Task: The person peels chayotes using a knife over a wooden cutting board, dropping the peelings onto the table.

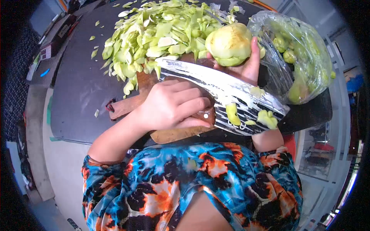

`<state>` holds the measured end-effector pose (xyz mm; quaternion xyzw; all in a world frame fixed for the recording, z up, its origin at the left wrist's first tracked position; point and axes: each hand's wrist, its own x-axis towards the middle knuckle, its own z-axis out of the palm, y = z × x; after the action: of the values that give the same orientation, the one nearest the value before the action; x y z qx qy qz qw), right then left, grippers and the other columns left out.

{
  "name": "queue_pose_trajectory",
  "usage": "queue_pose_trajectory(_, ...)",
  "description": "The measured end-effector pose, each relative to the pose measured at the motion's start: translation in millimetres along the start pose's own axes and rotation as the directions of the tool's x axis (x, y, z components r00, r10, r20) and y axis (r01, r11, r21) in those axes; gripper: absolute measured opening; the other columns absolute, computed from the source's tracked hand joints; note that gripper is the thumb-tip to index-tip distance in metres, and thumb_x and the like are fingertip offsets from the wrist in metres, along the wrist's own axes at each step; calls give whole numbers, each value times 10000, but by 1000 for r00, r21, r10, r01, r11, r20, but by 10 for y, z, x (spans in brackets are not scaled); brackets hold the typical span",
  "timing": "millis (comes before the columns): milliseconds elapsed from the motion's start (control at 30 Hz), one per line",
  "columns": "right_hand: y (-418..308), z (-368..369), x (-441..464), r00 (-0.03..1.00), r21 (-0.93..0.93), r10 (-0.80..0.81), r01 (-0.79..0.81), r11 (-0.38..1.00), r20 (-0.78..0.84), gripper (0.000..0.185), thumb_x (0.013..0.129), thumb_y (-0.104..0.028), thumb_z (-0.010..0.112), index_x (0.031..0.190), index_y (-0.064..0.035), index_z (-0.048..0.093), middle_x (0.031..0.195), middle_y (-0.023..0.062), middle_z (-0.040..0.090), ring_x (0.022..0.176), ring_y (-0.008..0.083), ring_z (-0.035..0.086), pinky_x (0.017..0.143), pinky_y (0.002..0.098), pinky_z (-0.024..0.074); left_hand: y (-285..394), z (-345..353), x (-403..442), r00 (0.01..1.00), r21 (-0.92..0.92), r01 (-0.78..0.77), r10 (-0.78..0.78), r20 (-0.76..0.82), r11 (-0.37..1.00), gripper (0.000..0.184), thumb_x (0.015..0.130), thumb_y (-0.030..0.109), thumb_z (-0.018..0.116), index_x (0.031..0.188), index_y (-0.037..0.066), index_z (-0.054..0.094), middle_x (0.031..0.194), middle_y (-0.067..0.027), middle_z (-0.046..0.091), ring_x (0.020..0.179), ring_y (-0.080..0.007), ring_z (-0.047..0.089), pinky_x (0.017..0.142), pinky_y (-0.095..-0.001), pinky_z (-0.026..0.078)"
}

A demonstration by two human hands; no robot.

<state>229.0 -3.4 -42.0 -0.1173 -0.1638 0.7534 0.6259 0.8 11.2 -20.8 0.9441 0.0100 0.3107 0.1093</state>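
Note:
My left hand [173, 102] is closed around the brown handle of a large, wide knife [231, 88]. The blade slants across my front, streaked with wet shine, and bits of green peel [233, 114] stick to it. Beyond the blade, my right hand [249, 68] cups a round, lobed, pale green vegetable [231, 44] with a brownish top, thumb along its right side. The blade covers part of my right forearm. Beneath my left hand lies a wooden cutting board [127, 106], partly hidden. A big heap of pale green slices [162, 34] spreads just past the board.
A clear plastic bag [308, 61] with round greenish pieces inside stands at the table's right side. The dark table [77, 104] has rounded corners and a few stray slices on its left part. Boxes [58, 36] stand beyond its left edge.

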Motion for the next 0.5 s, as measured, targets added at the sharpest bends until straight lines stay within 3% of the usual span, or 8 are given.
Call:
queue_pose_trajectory(67,-35,-213,42,991,5,68,-69,998,115,845,815,-703,496,1321,-29,437,1165,273,557,931,349,643,718,452,581,26,-5,9,999,-40,36,-37,-20,999,423,692,391,763,905,58,616,773,-70,596,666,-256,601,573,-356,482)
queue_pose_trajectory(100,-44,-150,57,996,-297,-63,41,954,-65,854,812,-711,493,1310,-20,437,1152,240,571,996,332,622,782,444,565,33,-11,17,998,-60,53,-55,-29,997,427,694,394,765,904,54,615,766,-73,591,662,-263,600,573,-358,481)
queue_pose_trajectory(200,-66,207,-22,964,-124,9,-43,991,-264,744,831,-671,514,1279,-79,467,1085,169,603,898,286,639,807,403,542,-39,-44,-43,977,-38,188,-191,-94,981,450,700,412,769,903,42,611,755,-84,584,662,-276,601,583,-351,480)
queue_pose_trajectory(267,-53,-51,68,912,-515,-383,259,817,-149,734,853,-680,464,1298,-97,448,1229,113,541,1084,291,584,892,443,495,-85,-94,-53,921,-118,297,-317,-225,947,337,765,319,749,879,29,618,706,-103,564,621,-282,577,571,-328,475)
queue_pose_trajectory(333,-47,190,3,943,-386,-286,203,900,-171,719,863,-663,464,1307,-97,434,1193,125,556,1153,324,531,887,506,486,-125,-129,-126,806,-217,493,-536,-250,842,267,838,246,696,932,10,615,739,-100,596,667,-213,596,635,-296,479)
queue_pose_trajectory(367,-106,79,19,976,-370,-213,179,911,-51,738,852,-657,491,1324,-95,406,1230,132,528,1178,348,496,866,551,486,-152,-130,-122,747,-308,516,-596,-294,799,244,869,221,661,960,1,610,758,-90,608,705,-172,590,666,-278,472)
queue_pose_trajectory(433,-52,101,19,946,-421,-303,229,878,-117,759,840,-662,506,1337,-100,390,1283,136,489,1189,346,490,874,546,485,-232,-157,-130,645,-375,573,-683,-342,729,218,922,173,597,1028,-17,595,820,-65,638,784,-98,563,724,-248,458)
queue_pose_trajectory(500,-12,154,11,929,-416,-338,250,875,-152,762,836,-630,540,1361,-108,359,1353,130,427,1218,339,466,913,554,461,-301,-160,-119,603,-405,587,-713,-358,701,234,928,202,587,1026,-11,598,827,-82,643,768,-126,581,713,-267,464)
